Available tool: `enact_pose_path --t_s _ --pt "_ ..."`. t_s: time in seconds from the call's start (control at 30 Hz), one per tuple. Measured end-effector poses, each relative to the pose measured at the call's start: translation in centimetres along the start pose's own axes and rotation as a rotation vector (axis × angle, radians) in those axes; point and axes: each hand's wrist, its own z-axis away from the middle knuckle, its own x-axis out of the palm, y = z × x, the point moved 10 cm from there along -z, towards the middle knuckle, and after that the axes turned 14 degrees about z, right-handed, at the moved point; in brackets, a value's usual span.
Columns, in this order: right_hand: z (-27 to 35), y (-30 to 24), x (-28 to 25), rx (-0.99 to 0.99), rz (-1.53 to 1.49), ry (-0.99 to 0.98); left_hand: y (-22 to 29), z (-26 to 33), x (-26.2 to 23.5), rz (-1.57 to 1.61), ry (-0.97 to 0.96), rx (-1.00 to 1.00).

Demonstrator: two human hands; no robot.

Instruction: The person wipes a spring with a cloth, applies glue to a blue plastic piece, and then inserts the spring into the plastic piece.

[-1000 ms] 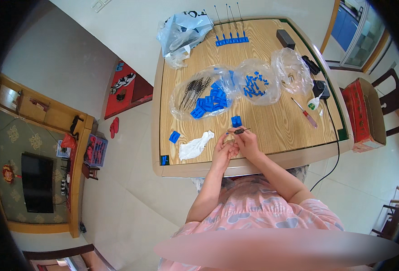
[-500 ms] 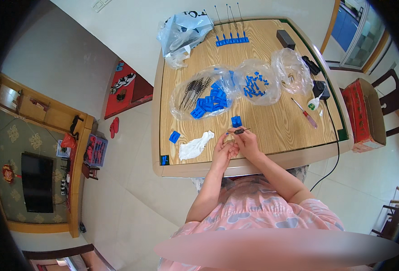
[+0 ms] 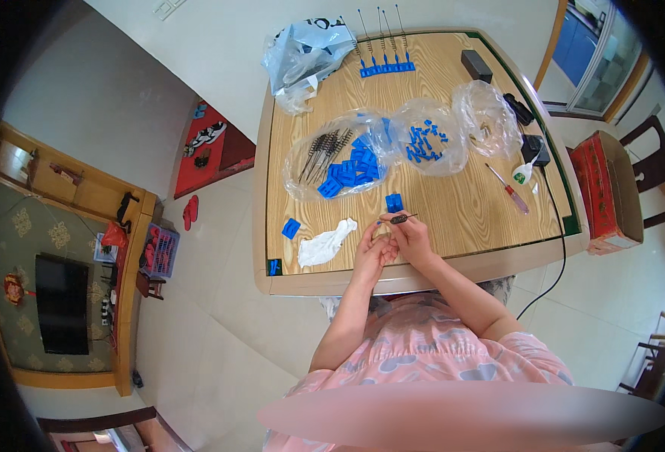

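My two hands meet over the table's near edge. My right hand (image 3: 414,239) is closed on a black coil spring (image 3: 401,219) with a thin rod, held nearly level. A small blue plastic piece (image 3: 379,223) shows at the fingertips of my left hand (image 3: 370,253), which is closed in a pinch beside the spring's left end. Whether the two parts touch is too small to make out. Just beyond my fingers sits a blue plastic block (image 3: 395,202). Another blue block (image 3: 291,228) lies to the left, by a crumpled white cloth (image 3: 327,242).
One clear bag (image 3: 295,179) holds black springs and blue blocks; another (image 3: 451,160) has small blue pieces. A third clear bag (image 3: 490,113), a screwdriver (image 3: 515,197) and a black cable lie rightward. At the back stand a joined blue row (image 3: 387,69) with upright springs and a light-blue bag (image 3: 298,56).
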Motion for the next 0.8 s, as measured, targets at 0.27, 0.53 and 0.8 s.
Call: enact_pose_path --t_s 0.27,0.53,0.8 --pt "-0.09 0.1 0.16 0.064 0.003 -0.047 0.0 -0.08 -0.11 -0.016 -0.023 -0.015" --pt "0.01 0.34 0.17 0.074 -0.017 -0.041 -0.07 -0.07 -0.11 -0.009 -0.021 -0.015" --pt "0.08 0.56 0.33 0.1 -0.02 -0.062 -0.06 -0.07 -0.05 -0.012 -0.039 -0.02"
